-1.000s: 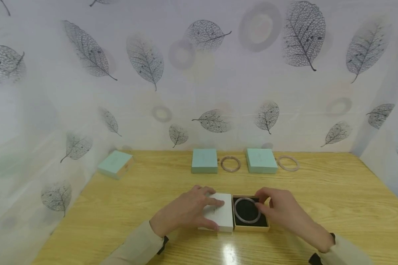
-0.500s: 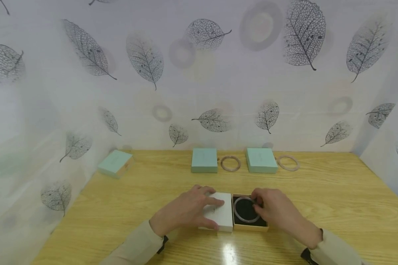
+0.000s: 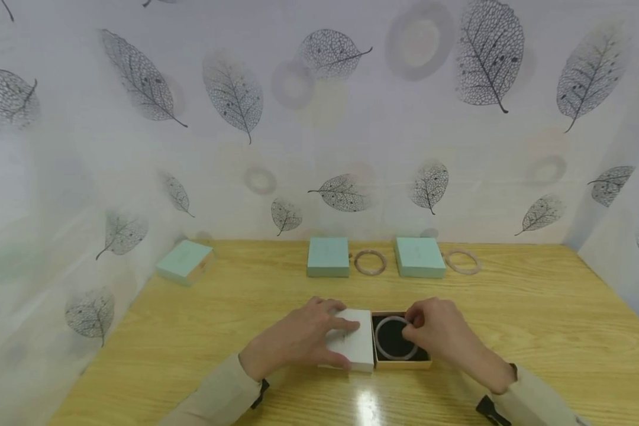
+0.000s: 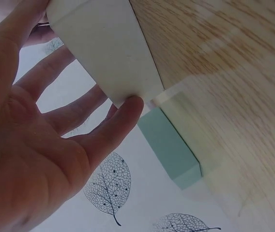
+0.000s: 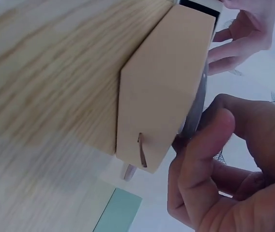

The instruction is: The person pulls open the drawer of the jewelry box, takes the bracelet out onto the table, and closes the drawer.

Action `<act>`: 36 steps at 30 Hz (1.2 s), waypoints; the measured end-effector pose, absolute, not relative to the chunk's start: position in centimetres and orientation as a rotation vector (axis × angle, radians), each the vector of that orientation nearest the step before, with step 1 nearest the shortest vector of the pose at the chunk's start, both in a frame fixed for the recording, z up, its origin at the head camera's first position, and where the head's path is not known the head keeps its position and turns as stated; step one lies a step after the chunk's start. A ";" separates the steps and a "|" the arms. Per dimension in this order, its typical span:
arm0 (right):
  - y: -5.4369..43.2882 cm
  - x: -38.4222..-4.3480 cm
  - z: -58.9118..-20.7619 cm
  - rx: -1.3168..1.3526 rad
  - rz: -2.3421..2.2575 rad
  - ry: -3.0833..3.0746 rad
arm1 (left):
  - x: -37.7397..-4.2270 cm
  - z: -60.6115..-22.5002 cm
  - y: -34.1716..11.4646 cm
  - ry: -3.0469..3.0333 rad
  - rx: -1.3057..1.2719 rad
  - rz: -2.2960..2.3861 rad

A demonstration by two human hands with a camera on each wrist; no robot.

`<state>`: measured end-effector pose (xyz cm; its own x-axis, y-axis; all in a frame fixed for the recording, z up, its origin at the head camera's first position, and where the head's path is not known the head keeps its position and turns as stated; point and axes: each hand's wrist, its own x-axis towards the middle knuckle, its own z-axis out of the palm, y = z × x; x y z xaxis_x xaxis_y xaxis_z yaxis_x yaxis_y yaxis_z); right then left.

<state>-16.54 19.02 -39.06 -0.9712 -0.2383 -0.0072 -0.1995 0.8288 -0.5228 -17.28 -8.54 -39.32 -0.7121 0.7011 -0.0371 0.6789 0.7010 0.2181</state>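
Note:
A white box sleeve lies on the wooden table near the front. My left hand holds it, thumb at the near edge and index finger across the top; the left wrist view shows a fingertip against the sleeve. Against its right side sits the tan drawer tray with a black lining. A greyish bangle lies over that lining, its right rim pinched between thumb and fingers of my right hand. In the right wrist view, a small ribbon tab hangs from the end of the tray.
Two mint-green boxes stand at the back of the table, each with a bangle lying to its right. Another mint-green box sits turned at the far left. A leaf-patterned wall covering closes off the back and sides.
My right hand has shifted slightly left over the tray, still on the bangle's right rim. The bangle has barely moved. My left hand stays in place on the white sleeve.

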 end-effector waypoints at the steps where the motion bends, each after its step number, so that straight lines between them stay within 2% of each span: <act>1: 19.1 -16.5 -39.0 -0.350 -0.838 2.930 | -17.3 -39.3 -8.6 2.788 1.136 0.285; 12: 19.5 -16.0 -38.8 -0.306 -0.916 2.915 | -17.1 -39.2 -8.5 2.784 1.140 0.287; 17: 19.7 -15.7 -38.5 -0.275 -1.096 2.784 | -17.0 -39.1 -8.5 2.788 1.130 0.284; 28: 21.1 -15.7 -38.6 -0.476 -1.201 2.693 | -16.3 -39.8 -8.9 2.828 1.223 0.322; 36: 21.2 -16.8 -37.9 -0.296 -1.336 2.634 | -15.4 -40.0 -10.4 2.838 1.291 0.490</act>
<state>-16.75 21.22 -37.87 -0.9653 -0.2533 -0.0637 -0.0982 0.5781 -0.8101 -15.38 -10.42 -40.02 -0.6654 0.7333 0.1398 0.7377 0.6173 0.2733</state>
